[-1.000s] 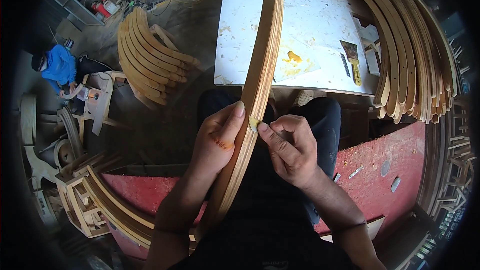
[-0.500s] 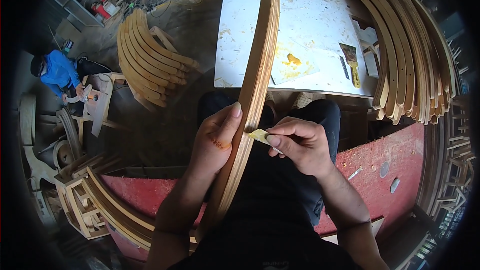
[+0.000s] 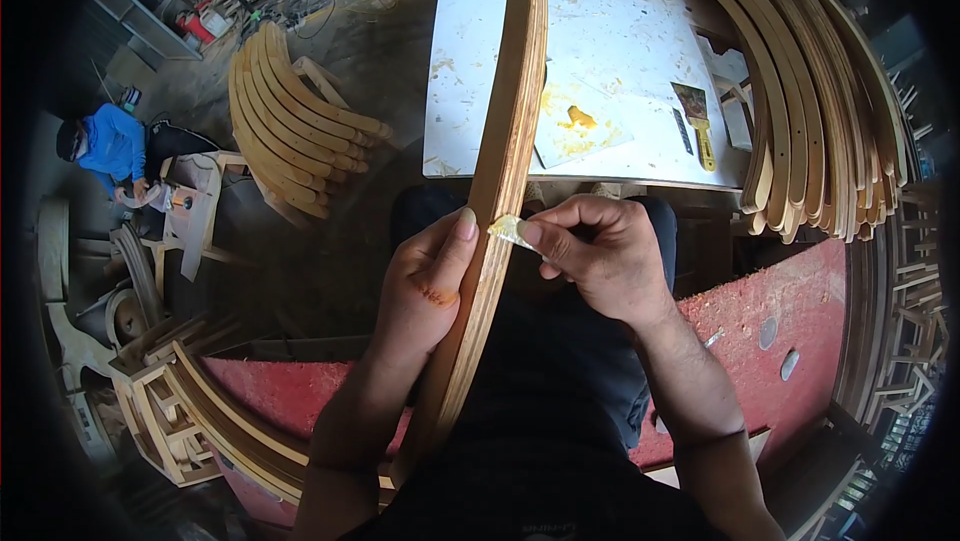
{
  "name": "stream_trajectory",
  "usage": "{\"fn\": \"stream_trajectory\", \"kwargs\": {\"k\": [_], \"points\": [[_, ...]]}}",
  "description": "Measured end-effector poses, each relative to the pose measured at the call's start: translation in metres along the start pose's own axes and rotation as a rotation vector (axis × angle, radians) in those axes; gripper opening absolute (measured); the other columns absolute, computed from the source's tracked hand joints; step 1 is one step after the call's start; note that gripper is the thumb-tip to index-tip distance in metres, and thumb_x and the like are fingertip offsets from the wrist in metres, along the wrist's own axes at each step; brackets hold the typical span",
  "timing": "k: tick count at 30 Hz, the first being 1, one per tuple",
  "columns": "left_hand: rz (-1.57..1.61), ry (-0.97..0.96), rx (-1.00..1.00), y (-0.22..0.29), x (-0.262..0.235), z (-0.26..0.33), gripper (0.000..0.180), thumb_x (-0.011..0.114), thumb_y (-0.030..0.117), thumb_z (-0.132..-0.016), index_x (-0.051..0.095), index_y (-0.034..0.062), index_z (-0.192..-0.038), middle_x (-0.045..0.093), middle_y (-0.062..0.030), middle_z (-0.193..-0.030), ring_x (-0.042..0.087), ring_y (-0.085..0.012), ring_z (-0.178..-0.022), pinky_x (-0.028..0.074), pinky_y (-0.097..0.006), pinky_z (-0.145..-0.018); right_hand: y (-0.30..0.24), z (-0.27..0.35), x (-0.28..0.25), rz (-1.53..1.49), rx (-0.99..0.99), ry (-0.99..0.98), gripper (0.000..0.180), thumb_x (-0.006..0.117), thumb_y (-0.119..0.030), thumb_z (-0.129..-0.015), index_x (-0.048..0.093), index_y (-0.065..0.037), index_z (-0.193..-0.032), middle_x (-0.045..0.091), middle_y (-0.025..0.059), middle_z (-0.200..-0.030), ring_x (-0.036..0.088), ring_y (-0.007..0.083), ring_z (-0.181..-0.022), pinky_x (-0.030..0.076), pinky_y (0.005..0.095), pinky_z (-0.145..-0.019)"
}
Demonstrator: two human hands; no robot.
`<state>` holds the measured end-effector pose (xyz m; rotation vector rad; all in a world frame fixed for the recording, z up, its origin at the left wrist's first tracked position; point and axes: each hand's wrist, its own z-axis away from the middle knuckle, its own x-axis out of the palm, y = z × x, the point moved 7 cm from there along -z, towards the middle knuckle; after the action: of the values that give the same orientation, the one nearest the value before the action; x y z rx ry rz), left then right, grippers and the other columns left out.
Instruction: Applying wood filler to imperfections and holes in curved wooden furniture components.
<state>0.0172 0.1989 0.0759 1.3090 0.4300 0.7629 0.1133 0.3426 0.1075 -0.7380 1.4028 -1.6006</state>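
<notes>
Left hand (image 3: 425, 286) wrapping curved plywood strip (image 3: 495, 201), long axis running away from body. Right hand (image 3: 600, 256) pinching small yellow scrap (image 3: 508, 231), touching strip's right edge, thumb-level.

Hands (image 3: 500, 271) on curved plywood strip (image 3: 505, 141)

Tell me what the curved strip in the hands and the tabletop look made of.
Curved strip: layered plywood by the look, thin stripes running along its edge, bare and unfinished. Tabletop: a white sheet, perhaps laminate or painted board, smeared with yellow filler; the look leaves it open.
</notes>
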Motion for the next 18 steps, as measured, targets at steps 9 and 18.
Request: {"fn": "stream_trajectory", "kwargs": {"k": [9,18], "points": [[0.039,-0.005,-0.039,-0.005,-0.006,0.003,0.047,0.047,0.047,-0.105,0.065,0.0045,-0.101,0.065,-0.0034,-0.073,0.060,-0.0089,-0.057,0.047,-0.022,-0.052,-0.024,0.007,-0.005,0.213,-0.544,0.331,0.010,0.077,-0.009,-0.088,0.075,-0.001,-0.094,0.068,0.0055,-0.077,0.065,0.0122,-0.068,0.052,0.0248,-0.059],[0.031,-0.035,0.006,0.000,0.000,0.003,0.042,0.047,0.041,-0.107,0.066,0.0037,-0.100,0.065,-0.0006,-0.076,0.059,-0.0066,-0.066,0.047,-0.023,-0.061,-0.064,0.022,0.007,0.718,-0.943,0.047,0.017,0.077,-0.007,-0.081,0.075,-0.006,-0.098,0.061,0.0034,-0.086,0.065,0.0176,-0.078,0.055,0.0312,-0.067]]}}
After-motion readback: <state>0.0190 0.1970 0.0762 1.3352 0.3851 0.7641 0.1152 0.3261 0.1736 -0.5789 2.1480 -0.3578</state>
